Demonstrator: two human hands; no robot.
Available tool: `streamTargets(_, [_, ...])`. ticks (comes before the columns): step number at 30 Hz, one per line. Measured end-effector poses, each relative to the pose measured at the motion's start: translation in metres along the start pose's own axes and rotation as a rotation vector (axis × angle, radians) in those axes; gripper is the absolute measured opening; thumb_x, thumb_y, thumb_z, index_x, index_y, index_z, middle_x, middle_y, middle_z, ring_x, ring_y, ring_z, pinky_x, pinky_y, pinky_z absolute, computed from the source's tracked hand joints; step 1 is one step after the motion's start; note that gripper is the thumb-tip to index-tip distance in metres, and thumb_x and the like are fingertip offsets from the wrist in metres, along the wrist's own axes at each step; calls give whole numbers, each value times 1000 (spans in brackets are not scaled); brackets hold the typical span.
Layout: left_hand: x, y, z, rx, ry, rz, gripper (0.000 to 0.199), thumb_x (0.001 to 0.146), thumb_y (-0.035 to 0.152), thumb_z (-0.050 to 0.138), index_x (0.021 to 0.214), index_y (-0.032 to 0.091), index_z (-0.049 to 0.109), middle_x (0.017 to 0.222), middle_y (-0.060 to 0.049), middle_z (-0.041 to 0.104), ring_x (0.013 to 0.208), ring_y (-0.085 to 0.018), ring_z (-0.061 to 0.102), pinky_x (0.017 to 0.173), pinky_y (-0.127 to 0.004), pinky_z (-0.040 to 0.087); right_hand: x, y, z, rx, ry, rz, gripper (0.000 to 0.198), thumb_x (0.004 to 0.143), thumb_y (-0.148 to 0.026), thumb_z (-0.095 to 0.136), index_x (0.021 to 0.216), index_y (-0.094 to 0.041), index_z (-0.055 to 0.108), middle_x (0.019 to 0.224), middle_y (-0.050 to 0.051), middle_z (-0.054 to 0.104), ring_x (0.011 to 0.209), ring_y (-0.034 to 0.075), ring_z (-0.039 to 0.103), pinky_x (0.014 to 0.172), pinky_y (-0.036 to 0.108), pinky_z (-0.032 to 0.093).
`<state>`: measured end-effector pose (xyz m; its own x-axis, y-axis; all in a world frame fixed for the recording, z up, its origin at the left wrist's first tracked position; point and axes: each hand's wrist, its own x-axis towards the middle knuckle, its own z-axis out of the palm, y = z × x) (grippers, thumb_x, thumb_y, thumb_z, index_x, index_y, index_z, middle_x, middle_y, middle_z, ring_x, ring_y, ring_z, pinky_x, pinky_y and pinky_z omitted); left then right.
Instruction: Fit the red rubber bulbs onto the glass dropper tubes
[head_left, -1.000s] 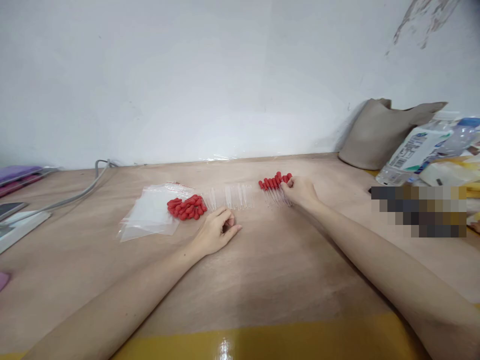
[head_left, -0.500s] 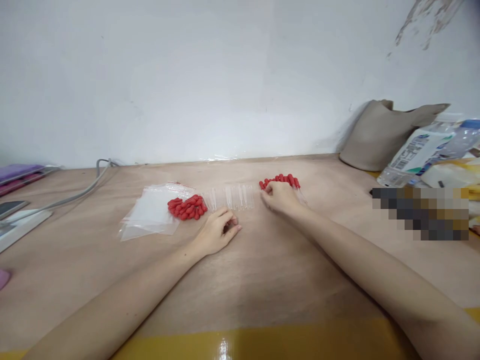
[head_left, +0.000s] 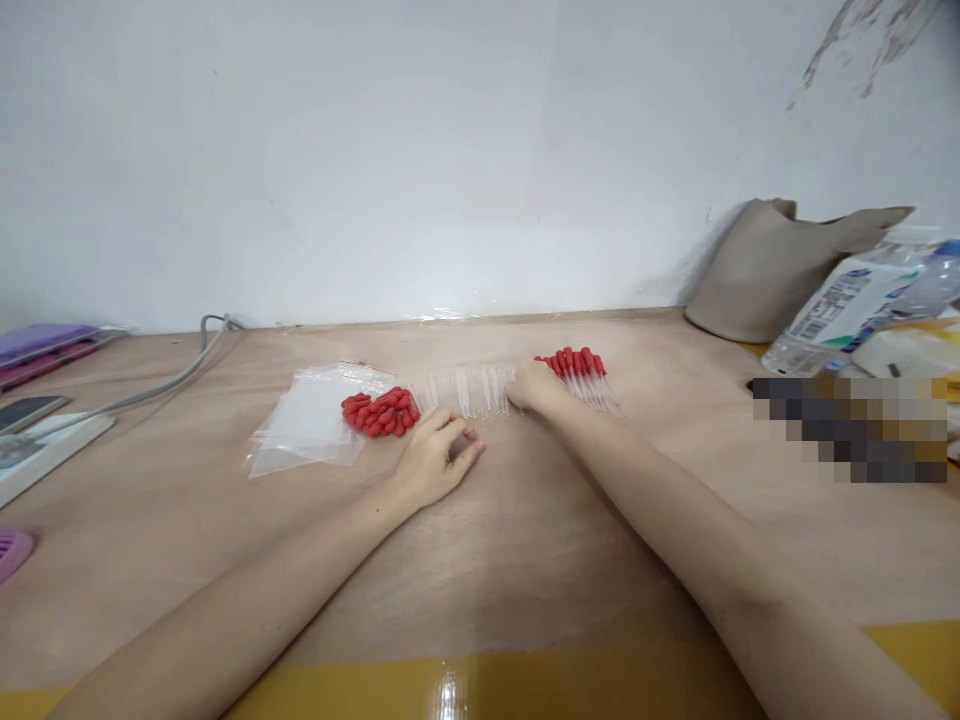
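My left hand (head_left: 439, 455) rests on the table with its fingers loosely bent and its thumb apart, and nothing shows in it. Just behind it is a heap of red rubber dropper bulbs (head_left: 381, 412). Thin clear dropper tubes (head_left: 472, 390) lie side by side in a row beyond its fingertips. At the right end of that row, my right hand (head_left: 534, 387) points down with its fingers bent together; its fingertips are mostly hidden. To the right of this hand lie several droppers with red bulbs on clear tubes (head_left: 589, 378), partly covered by it.
Clear zip bags (head_left: 304, 425) lie left of the bulbs. A grey cable (head_left: 169, 385) runs to a white power strip (head_left: 56, 450) beside a phone (head_left: 30, 412). At the right stand a grey-beige container (head_left: 757, 275) and a labelled plastic bottle (head_left: 844, 305).
My right hand has moved left from the red-bulbed droppers to the end of the tube row, uncovering more of those droppers. My left hand stays in place. The view has shifted slightly.
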<state>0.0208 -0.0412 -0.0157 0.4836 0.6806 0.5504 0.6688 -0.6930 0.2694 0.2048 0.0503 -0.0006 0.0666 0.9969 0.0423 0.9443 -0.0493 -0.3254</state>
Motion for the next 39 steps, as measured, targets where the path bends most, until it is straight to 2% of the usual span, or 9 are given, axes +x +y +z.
streamTargets(4, [3, -10, -14, 276, 291, -232, 21, 78, 37, 54, 85, 20, 63, 95, -8, 55, 93, -25, 47, 84, -41, 35, -16, 8, -5, 4, 49, -64, 24, 77, -22, 46, 88, -9, 62, 87, 17, 63, 79, 26, 60, 61, 30, 42])
streamTargets(6, [5, -23, -24, 354, 363, -392, 24, 79, 40, 52, 90, 21, 63, 104, -9, 53, 102, -29, 43, 88, -46, 32, -26, 16, -10, 13, 95, -107, 24, 80, -25, 41, 85, -11, 60, 83, 15, 63, 75, 24, 60, 59, 29, 40])
streamTargets(9, [6, -51, -37, 333, 372, -617, 32, 81, 45, 47, 103, 26, 60, 114, -10, 50, 111, -33, 39, 91, -52, 29, -42, 33, -15, 68, 225, -170, 20, 81, -28, 40, 80, -15, 55, 77, 9, 63, 69, 20, 57, 56, 26, 36])
streamTargets(12, [5, -78, -42, 183, 289, -813, 40, 78, 52, 46, 105, 27, 61, 113, -12, 51, 107, -33, 46, 91, -53, 32, -56, 48, -13, 126, 292, -216, 13, 80, -27, 43, 78, -17, 50, 72, 6, 61, 64, 17, 55, 55, 25, 33])
streamTargets(15, [5, -90, -39, -7, 242, -774, 44, 74, 53, 51, 100, 20, 64, 106, -12, 57, 92, -25, 56, 86, -41, 41, -68, 57, -3, 178, 302, -305, 11, 81, -27, 42, 78, -18, 47, 69, 4, 59, 62, 16, 53, 55, 25, 32])
streamTargets(18, [6, -86, -33, -277, 211, -660, 43, 71, 48, 56, 91, 12, 65, 85, -11, 65, 69, -19, 61, 68, -32, 48, -74, 59, 5, 234, 313, -350, 11, 81, -29, 41, 79, -19, 46, 66, 2, 57, 60, 15, 52, 54, 24, 32])
streamTargets(22, [9, -71, -30, -533, 124, -571, 37, 73, 44, 55, 80, 9, 65, 63, -8, 66, 44, -13, 55, 49, -26, 45, -72, 61, 4, 263, 326, -351, 12, 81, -30, 40, 77, -19, 45, 64, 2, 56, 58, 15, 51, 54, 25, 32])
streamTargets(30, [20, -63, -20, -549, 147, -595, 33, 74, 42, 55, 81, 11, 66, 55, -4, 64, 41, -12, 54, 45, -23, 43, -69, 68, 7, 254, 326, -329, 13, 81, -30, 41, 79, -18, 46, 67, 2, 58, 58, 14, 51, 55, 25, 31])
streamTargets(39, [28, -56, -12, -646, 100, -570, 37, 75, 44, 53, 83, 10, 64, 60, -6, 65, 40, -11, 52, 43, -23, 41, -70, 68, 8, 243, 294, -327, 12, 82, -30, 40, 80, -18, 44, 68, 3, 58, 59, 15, 52, 54, 25, 31])
